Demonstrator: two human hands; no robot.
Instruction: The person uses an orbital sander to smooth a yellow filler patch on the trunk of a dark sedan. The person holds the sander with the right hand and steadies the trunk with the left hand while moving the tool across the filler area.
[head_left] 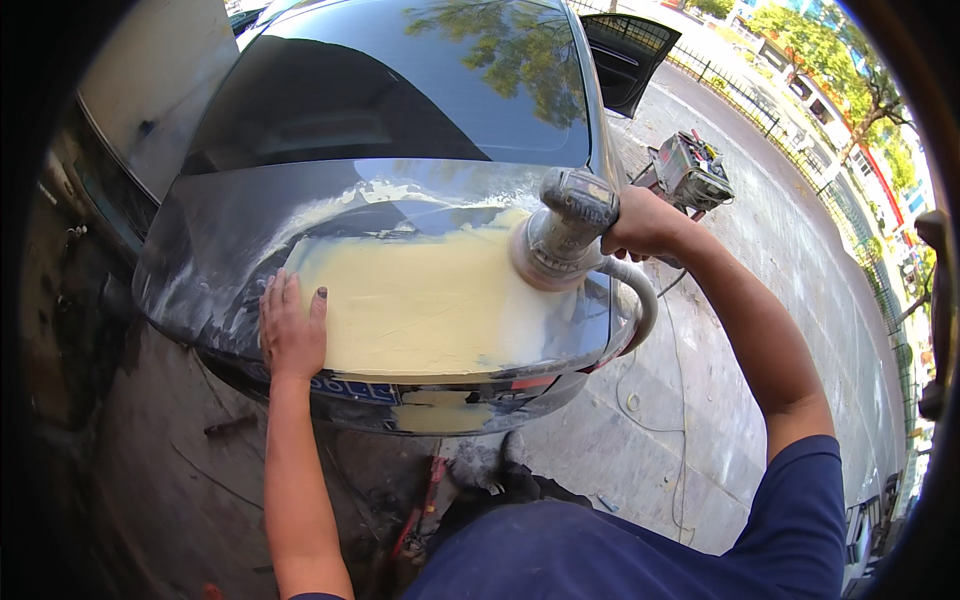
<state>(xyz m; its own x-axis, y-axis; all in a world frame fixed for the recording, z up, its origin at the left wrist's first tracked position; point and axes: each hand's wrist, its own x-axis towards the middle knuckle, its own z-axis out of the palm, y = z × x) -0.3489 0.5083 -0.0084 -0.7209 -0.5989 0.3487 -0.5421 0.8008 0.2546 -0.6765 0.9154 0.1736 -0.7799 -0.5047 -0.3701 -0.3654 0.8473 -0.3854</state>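
Left hand (293, 325): laid open, thumb apart, on trunk lid (215, 235) at left edge of cream patch (410, 305). Right hand (648, 225): wrapped round sander (562, 235), at patch's right end.

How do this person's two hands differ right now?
The left hand lies palm-down with fingers extended; the right hand is curled around the handle of a power sander.
The left hand holds no tool and rests at the left edge of the cream patch; the right hand is at the patch's right side.
Both hands are bare.
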